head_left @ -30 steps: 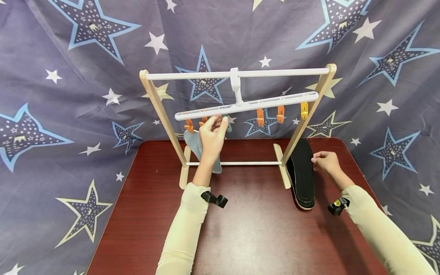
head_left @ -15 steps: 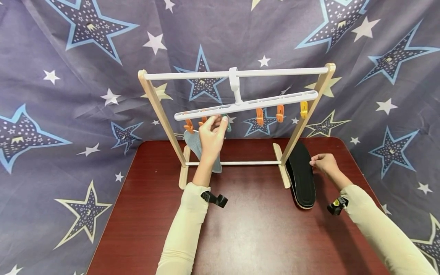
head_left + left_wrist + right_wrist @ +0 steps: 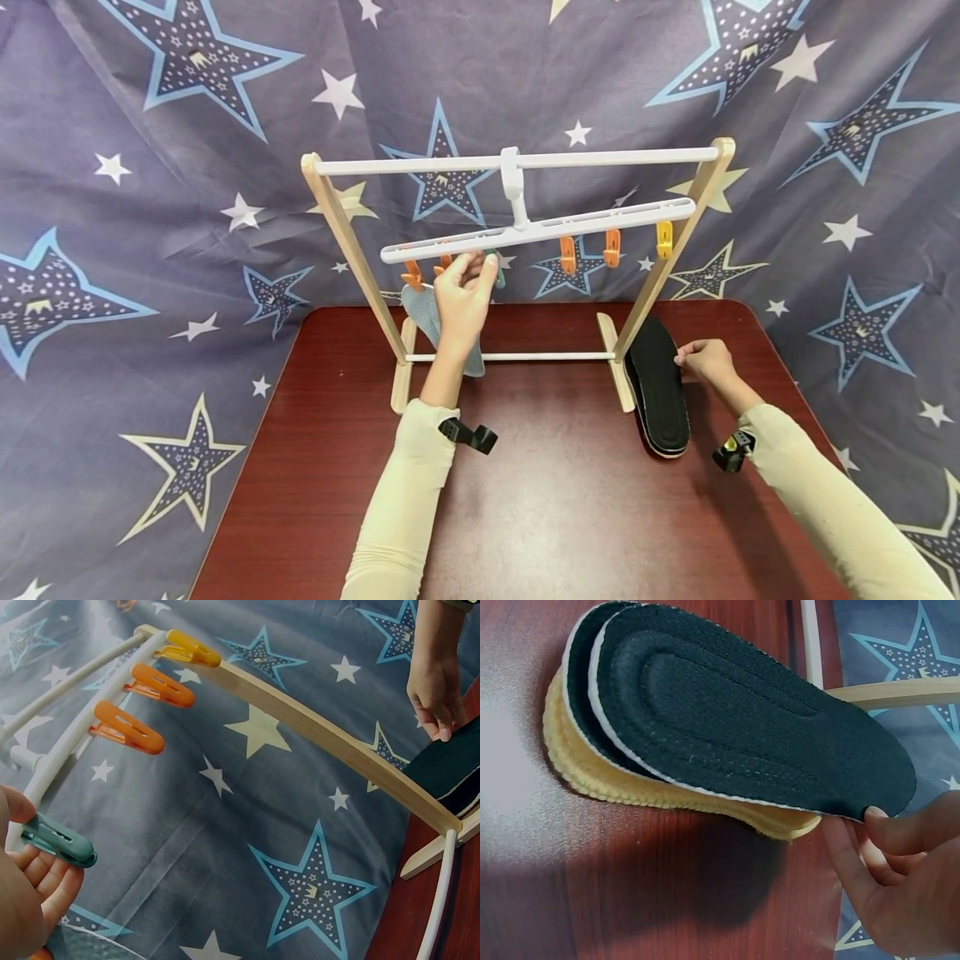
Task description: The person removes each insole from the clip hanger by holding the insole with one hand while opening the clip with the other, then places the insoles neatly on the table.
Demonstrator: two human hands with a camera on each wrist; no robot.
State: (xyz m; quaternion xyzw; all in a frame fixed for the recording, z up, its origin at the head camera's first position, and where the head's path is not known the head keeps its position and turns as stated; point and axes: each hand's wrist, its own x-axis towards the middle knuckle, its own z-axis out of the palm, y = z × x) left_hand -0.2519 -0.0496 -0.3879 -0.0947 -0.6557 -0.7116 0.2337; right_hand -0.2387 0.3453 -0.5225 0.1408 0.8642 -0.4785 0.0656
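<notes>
Black insole (image 3: 742, 720) near the far right corner of the counter (image 3: 555, 500), edge pinched by the right hand (image 3: 708, 361), best lifted gently, level; left hand (image 3: 462, 302) seemingly pinches a teal clip (image 3: 64, 841).

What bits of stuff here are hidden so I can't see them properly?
Head view: the left hand hides part of the grey-blue piece.
Left wrist view: the picture's bottom edge cuts off most of that piece.
Right wrist view: the black insoles cover most of the yellow layer underneath.
</notes>
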